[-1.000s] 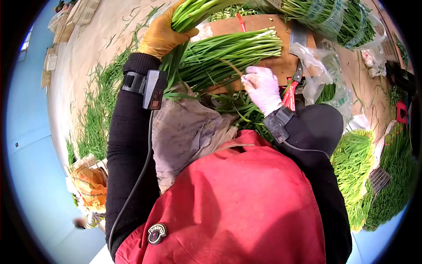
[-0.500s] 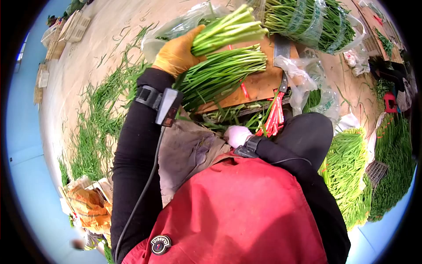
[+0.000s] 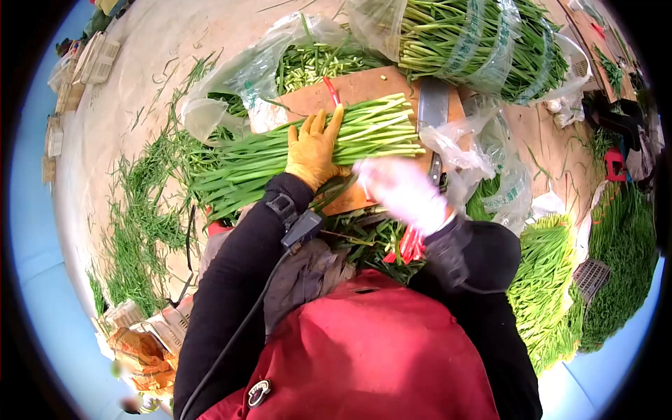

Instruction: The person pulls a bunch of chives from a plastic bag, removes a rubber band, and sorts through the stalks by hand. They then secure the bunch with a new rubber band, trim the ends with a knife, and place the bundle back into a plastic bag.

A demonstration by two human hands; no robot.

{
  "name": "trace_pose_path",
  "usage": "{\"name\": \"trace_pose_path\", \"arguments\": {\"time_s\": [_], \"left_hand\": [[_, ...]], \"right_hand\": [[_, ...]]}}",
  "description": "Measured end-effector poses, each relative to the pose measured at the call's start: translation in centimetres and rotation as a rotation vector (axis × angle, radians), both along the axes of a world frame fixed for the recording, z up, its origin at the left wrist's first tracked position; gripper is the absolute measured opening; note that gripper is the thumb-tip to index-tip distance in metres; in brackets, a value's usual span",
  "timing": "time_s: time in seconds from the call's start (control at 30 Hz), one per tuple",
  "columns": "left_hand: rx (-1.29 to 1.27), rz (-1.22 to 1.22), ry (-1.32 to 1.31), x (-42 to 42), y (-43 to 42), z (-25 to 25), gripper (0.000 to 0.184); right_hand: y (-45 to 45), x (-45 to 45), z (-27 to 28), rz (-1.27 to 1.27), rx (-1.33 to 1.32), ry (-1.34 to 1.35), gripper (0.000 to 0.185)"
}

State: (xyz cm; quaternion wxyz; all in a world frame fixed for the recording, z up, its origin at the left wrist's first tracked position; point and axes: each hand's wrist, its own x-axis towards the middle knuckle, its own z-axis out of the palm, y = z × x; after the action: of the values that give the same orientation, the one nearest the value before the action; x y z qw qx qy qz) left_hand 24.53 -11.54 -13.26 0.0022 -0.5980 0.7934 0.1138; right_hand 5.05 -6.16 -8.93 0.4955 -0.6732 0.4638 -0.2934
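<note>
In the head view, the left hand (image 3: pixel 311 150), raised with a bunch half a second ago, is now down on the green stems (image 3: pixel 381 129), its fingers apart and laid across them; the two bunches seem merged into one pile on the worktop (image 3: pixel 374 79). The right hand (image 3: pixel 402 185) has come up to the right of those fingers, too blurred to tell whether its own are together. The stems look straight, pale ends right of the left fingers, darker leaves fanning left.

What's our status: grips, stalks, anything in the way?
Left grip spread on green stalks. Right grip blurred, hold unclear. Stalks lie across board. Plastic partly covers knife.
</note>
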Motion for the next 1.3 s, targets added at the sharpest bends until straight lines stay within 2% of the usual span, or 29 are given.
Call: {"name": "trace_pose_path", "arguments": {"time_s": [0.07,0.13,0.2,0.23,0.27,0.33,0.37,0.47,0.5,0.53,0.6,0.63,0.67,0.73,0.77,0.93,1.07,1.13,1.2,1.27,1.3], "left_hand": [[-0.032,0.005,0.054,0.0,0.2,0.1,0.124],[-0.034,0.014,0.027,0.0,0.5,0.2,0.123],[0.016,0.036,0.054,0.1,0.3,0.9,0.124],[0.040,0.048,0.067,0.1,0.2,1.3,0.124],[0.057,0.058,0.073,0.0,0.1,1.8,0.125],[0.091,0.076,0.082,0.0,0.1,2.4,0.126],[0.052,0.072,0.080,0.2,0.2,2.3,0.127],[0.054,0.052,0.066,0.3,-0.1,2.4,0.127],[0.062,0.065,0.038,0.2,0.0,2.1,0.127],[0.064,0.077,0.015,0.0,0.0,1.6,0.127],[0.073,0.086,0.004,-0.5,0.0,0.8,0.127],[0.078,0.087,0.012,-0.3,0.0,0.5,0.127],[0.083,0.090,0.018,-0.2,-0.1,0.4,0.128],[0.078,0.089,0.004,-0.3,-0.2,0.5,0.127],[0.080,0.089,0.002,-0.3,-0.2,0.5,0.128],[0.074,0.058,-0.052,-0.6,-0.5,1.0,0.128],[0.079,0.042,-0.073,-0.8,-0.5,1.4,0.128],[0.139,0.014,-0.057,-0.8,-1.1,2.3,0.128],[0.124,-0.061,-0.053,-0.2,-1.9,1.7,0.126],[0.055,-0.116,-0.070,-0.5,-2.0,1.7,0.124],[0.075,-0.107,-0.006,-0.6,-2.1,1.7,0.125]], "right_hand": [[-5.7,-1.5,-0.5,-0.253,-0.091,-0.003,0.027],[-11.1,-3.3,-0.2,-0.146,-0.335,0.163,0.033],[-15.4,-4.4,-4.1,-0.104,-0.161,0.341,0.034],[-16.5,-4.6,-5.5,-0.122,0.104,0.150,0.040],[-17.0,-4.0,-6.1,-0.093,0.104,-0.018,0.041],[-17.0,-2.7,-7.3,-0.163,0.434,-0.156,0.041],[-16.7,-1.9,-6.9,-0.170,0.572,-0.251,0.033],[-17.9,-1.8,-7.2,0.125,0.545,0.002,0.035],[-18.4,-1.5,-6.9,0.225,0.449,0.117,0.044],[-18.9,-1.3,-7.1,0.277,0.267,0.254,0.045],[-19.1,-0.7,-6.1,0.251,0.331,0.343,0.043],[-19.6,-1.0,-6.8,0.250,0.277,0.380,0.042],[-19.9,-1.3,-7.7,0.209,0.262,0.315,0.037],[-20.8,-2.6,-8.3,0.007,0.456,0.103,0.027],[-20.6,-2.7,-7.5,0.004,0.357,0.188,0.018],[-17.4,-4.9,-1.9,-0.022,-0.024,0.315,0.013],[-12.8,-10.2,4.1,-0.164,0.125,-0.053,0.012],[-9.8,-14.6,6.7,-0.207,0.197,-0.106,0.016],[-5.6,-19.2,7.6,-0.343,0.135,-0.178,0.019],[-0.8,-23.4,7.6,-0.493,-0.018,-0.132,0.027],[1.6,-24.9,7.1,-0.565,-0.011,-0.184,0.029]]}}
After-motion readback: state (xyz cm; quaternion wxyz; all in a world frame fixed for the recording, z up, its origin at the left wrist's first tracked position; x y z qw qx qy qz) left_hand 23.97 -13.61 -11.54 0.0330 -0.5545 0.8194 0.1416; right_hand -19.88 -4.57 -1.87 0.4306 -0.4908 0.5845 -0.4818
